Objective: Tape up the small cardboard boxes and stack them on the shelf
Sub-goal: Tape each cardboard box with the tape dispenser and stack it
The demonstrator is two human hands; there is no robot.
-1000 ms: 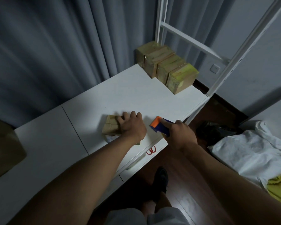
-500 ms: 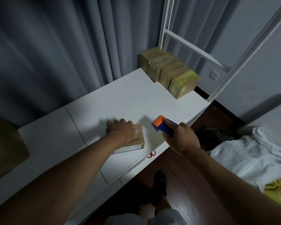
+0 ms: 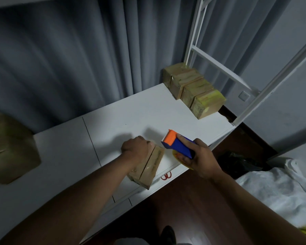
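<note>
Both hands' fingers [image 3: 185,159] curled, gripping.

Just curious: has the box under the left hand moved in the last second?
Yes. The box has slid toward the table's front edge, nearer the red scissors, and turned, held by the left hand.

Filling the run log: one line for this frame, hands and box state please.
left hand: grips small box on white table | right hand: holds tape dispenser above box | four boxes lined up at shelf frame
</note>
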